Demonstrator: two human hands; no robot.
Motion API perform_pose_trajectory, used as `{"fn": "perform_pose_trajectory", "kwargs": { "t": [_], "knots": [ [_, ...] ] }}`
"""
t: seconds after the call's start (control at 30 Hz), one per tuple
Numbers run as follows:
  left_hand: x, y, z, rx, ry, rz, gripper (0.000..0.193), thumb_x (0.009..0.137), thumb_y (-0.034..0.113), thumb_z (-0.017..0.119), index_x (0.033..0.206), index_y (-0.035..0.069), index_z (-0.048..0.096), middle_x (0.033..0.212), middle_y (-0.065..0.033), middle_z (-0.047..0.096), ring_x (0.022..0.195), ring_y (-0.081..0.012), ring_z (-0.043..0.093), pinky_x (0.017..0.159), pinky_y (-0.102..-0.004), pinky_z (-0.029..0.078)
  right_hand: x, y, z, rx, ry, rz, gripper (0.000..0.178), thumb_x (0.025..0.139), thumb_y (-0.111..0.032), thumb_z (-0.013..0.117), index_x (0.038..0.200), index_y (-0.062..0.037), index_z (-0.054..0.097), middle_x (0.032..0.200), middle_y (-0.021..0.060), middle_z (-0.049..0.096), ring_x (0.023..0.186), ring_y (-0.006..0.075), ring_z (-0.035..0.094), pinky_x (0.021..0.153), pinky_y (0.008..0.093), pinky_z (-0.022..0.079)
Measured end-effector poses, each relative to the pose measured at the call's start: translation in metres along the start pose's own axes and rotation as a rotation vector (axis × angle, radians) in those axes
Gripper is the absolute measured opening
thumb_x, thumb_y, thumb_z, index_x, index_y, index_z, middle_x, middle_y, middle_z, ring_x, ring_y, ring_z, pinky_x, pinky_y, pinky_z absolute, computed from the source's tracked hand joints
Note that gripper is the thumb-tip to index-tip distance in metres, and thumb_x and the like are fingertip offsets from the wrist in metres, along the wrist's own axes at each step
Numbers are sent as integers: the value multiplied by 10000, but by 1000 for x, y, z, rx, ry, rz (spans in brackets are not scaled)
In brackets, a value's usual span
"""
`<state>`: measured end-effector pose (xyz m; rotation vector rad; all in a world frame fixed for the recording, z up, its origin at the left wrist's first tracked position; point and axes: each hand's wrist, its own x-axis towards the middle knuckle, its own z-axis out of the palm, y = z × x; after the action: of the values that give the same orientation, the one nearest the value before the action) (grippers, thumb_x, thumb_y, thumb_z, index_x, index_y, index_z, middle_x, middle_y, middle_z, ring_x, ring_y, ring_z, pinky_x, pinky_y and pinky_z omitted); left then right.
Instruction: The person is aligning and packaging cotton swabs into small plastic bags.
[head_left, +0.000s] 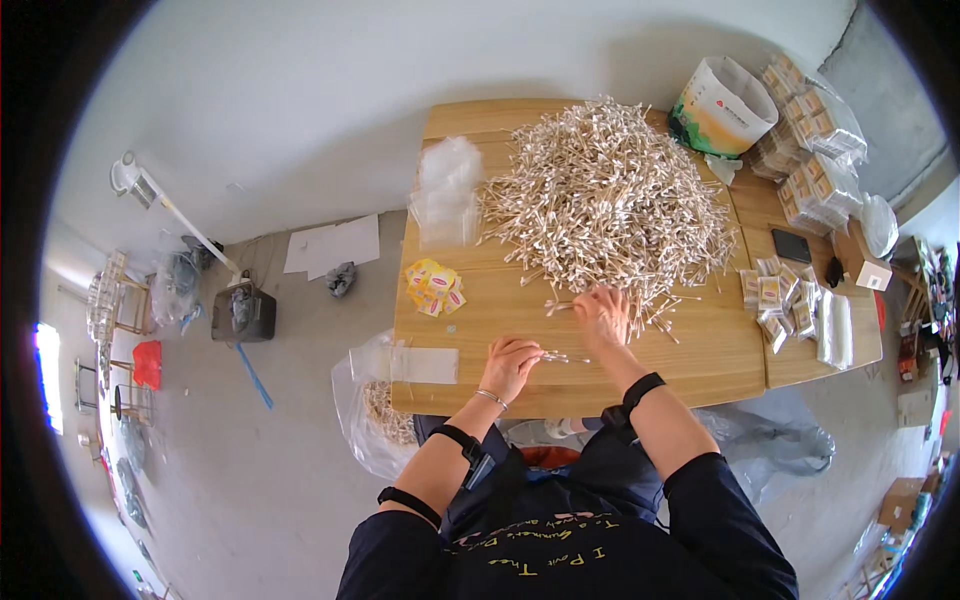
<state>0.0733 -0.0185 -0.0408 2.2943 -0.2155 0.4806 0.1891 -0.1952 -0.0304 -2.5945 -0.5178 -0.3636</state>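
Observation:
A large heap of cotton swabs point(610, 190) with white tips covers the middle of the wooden table point(690, 370). My left hand point(510, 366) is closed around a small bunch of cotton swabs point(565, 357), whose tips point right, near the table's front edge. At the near edge of the heap, my right hand point(604, 316) has its fingers bent down and pinched on swabs; a few stick out to the left of the fingertips. Exactly how many lie in either hand is hidden by the fingers.
Clear plastic bags point(446, 190) and yellow-and-white cards point(434, 287) lie left of the heap. To the right are small filled packs point(780, 300), a phone point(790, 245) and stacked wrapped packs point(820, 190). A white bucket-like bag point(725, 105) stands behind. A bag of swabs point(390, 412) hangs front left.

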Motion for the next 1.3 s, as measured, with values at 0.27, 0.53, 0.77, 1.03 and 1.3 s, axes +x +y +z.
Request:
{"fn": "perform_pose_trajectory", "kwargs": {
  "t": [0.27, 0.53, 0.77, 1.03, 1.3],
  "knots": [
    [-2, 0, 3, 5, 69, -42, 148, 737, 121, 724, 875, 99, 676, 990, -49, 641, 975, -282, 548, 864, -389, 416, -35, -40, 0, 269, -138, -178, 165, 763, -142, 671, 928, -140, 672, 922, 46, 598, 953, 298, 505, 830, 427, 399],
    [23, -1, -6, 132, 135, -225, 203, 768, 193, 692, 957, 126, 663, 1021, -59, 610, 998, -287, 505, 893, -430, 353, -30, -12, -8, 373, -189, -96, 171, 751, -100, 665, 920, -82, 653, 959, 84, 575, 951, 316, 509, 849, 427, 419],
    [35, -11, -6, 132, -105, -248, 85, 778, 203, 677, 837, 148, 704, 896, -25, 625, 946, -263, 520, 842, -405, 365, -29, -14, -5, 304, -226, -79, 85, 790, -104, 636, 865, -65, 621, 942, 117, 551, 928, 332, 509, 822, 418, 427],
    [31, -16, -11, 65, -146, -292, 103, 788, 183, 666, 869, 131, 700, 854, -32, 628, 916, -260, 534, 855, -400, 374, -21, 2, -23, 85, 74, 78, 131, 825, -87, 594, 956, -85, 590, 970, 117, 533, 966, 342, 491, 819, 453, 406],
    [25, 15, -14, 198, -176, -153, 418, 677, 244, 762, 1070, 173, 636, 1092, -41, 549, 1055, -294, 466, 891, -433, 350, -68, -24, -6, 134, 20, 369, 407, 732, 16, 546, 1133, -52, 516, 1126, 180, 456, 1082, 379, 420, 925, 487, 357]
  ]
}}
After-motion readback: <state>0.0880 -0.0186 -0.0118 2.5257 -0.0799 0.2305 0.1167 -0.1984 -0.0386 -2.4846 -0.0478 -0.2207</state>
